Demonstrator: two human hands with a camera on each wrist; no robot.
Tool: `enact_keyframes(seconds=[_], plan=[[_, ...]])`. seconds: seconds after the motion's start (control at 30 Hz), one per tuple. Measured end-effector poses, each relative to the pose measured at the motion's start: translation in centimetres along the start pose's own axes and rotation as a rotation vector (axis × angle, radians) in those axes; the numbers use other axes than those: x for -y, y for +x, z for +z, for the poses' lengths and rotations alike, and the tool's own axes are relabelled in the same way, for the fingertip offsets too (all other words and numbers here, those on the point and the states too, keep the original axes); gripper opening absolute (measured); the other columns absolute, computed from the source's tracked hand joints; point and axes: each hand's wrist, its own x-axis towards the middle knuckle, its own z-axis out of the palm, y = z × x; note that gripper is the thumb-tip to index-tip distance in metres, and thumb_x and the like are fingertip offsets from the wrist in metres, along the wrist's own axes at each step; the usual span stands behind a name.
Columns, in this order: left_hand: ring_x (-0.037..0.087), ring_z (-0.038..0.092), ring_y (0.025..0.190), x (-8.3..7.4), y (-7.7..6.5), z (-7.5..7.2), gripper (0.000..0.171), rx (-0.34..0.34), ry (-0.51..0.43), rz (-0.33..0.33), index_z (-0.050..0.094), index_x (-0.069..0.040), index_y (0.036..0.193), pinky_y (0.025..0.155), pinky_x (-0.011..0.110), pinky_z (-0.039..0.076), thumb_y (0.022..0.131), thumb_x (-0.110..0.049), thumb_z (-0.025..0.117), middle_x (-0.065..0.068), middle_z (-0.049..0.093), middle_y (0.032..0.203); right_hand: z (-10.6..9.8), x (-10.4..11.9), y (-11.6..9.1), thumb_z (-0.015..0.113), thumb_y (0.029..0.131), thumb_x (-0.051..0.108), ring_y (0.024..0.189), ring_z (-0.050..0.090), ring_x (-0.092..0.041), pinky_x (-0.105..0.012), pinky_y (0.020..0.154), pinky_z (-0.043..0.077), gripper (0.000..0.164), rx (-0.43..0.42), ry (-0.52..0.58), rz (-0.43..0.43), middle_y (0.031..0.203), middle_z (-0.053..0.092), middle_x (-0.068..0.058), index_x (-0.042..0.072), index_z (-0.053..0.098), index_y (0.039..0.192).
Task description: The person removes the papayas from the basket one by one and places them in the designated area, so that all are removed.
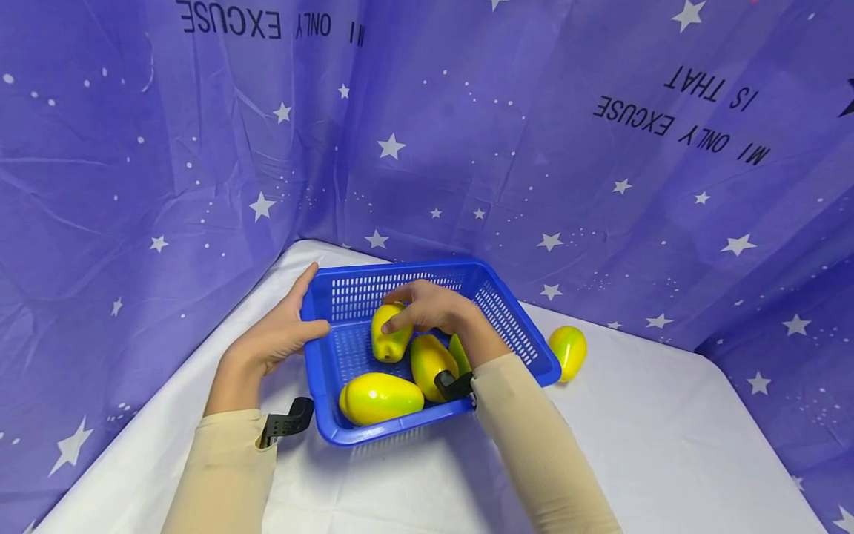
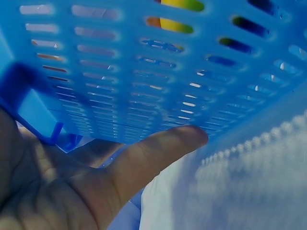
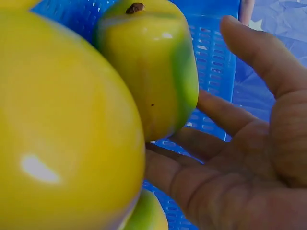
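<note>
A blue plastic basket (image 1: 400,432) with slotted walls holds several yellow-green mangoes. My right hand (image 1: 434,305) reaches inside, around the upper mango (image 1: 388,343). In the right wrist view, fingers (image 3: 216,108) extend beside that mango (image 3: 153,72), while the thumb stands apart from it. My left hand (image 1: 280,326) is at the basket's left side, thumb over the rim, fingers spread. The left wrist view shows the thumb (image 2: 158,151) extended along the slotted wall. One mango (image 1: 382,399) lies at the front left of the basket, another mango (image 1: 430,363) near the middle; the right forearm partly hides a third.
A single mango (image 1: 568,353) lies outside the basket, by its right corner. White cloth (image 1: 640,437) covers the table. Purple star-printed curtains (image 1: 467,148) hang behind and at both sides.
</note>
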Motion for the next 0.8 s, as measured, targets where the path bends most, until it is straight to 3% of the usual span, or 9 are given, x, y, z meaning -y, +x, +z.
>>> enact_keyframes(seconds=[0.27, 0.53, 0.8], plan=[[0.046, 0.059, 0.101, 0.08, 0.16, -0.06, 0.106, 0.002, 0.003, -0.002, -0.012, -0.044, 0.153, 0.077, 0.052, 0.055, 0.083, 0.002, 0.054, 0.027, 0.015, 0.153, 0.39, -0.32, 0.6, 0.088, 0.069, 0.02, 0.11, 0.051, -0.026, -0.041, 0.09, 0.049, 0.074, 0.055, -0.07, -0.011, 0.126, 0.051, -0.001, 0.026, 0.058, 0.136], [0.048, 0.057, 0.105, 0.04, 0.21, -0.26, 0.104, 0.004, 0.01, -0.007, -0.013, -0.042, 0.153, 0.078, 0.051, 0.055, 0.084, 0.001, 0.053, 0.027, 0.013, 0.154, 0.41, 0.05, 0.55, 0.088, 0.066, 0.018, 0.112, 0.047, -0.024, -0.038, 0.092, 0.047, 0.072, 0.024, -0.185, -0.059, 0.131, 0.048, 0.002, 0.031, 0.061, 0.132], [0.046, 0.06, 0.101, 0.23, 0.17, -0.24, 0.104, 0.015, 0.006, -0.013, -0.014, -0.042, 0.153, 0.077, 0.049, 0.055, 0.085, 0.0, 0.053, 0.027, 0.012, 0.154, 0.42, -0.11, 0.33, 0.087, 0.065, 0.014, 0.111, 0.048, -0.024, -0.04, 0.092, 0.047, 0.072, 0.012, -0.158, -0.071, 0.126, 0.05, 0.002, 0.033, 0.062, 0.13]])
